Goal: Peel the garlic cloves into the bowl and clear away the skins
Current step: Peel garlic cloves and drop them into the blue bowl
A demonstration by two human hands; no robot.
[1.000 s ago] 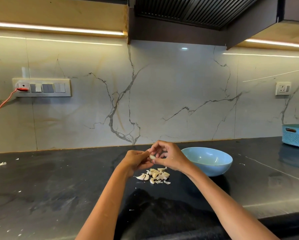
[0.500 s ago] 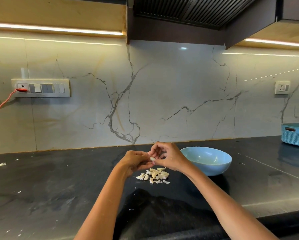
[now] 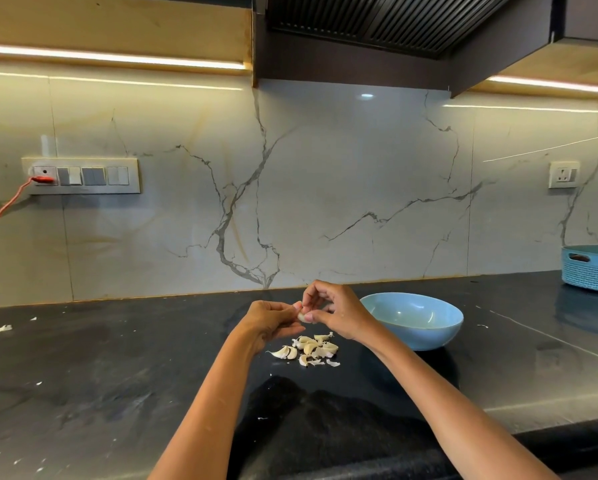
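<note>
garlic cloves on counter, bowl just right, basket far right

A blue woven basket stood at three o'clock on the black counter. At ten o'clock a switch panel held a red plug and cord. A wall socket sat at two o'clock, a dark hood at twelve.

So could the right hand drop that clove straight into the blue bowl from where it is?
Probably yes. The right hand pinches the garlic clove beside the blue bowl, whose open top lies just to its right, with nothing between them.
</note>
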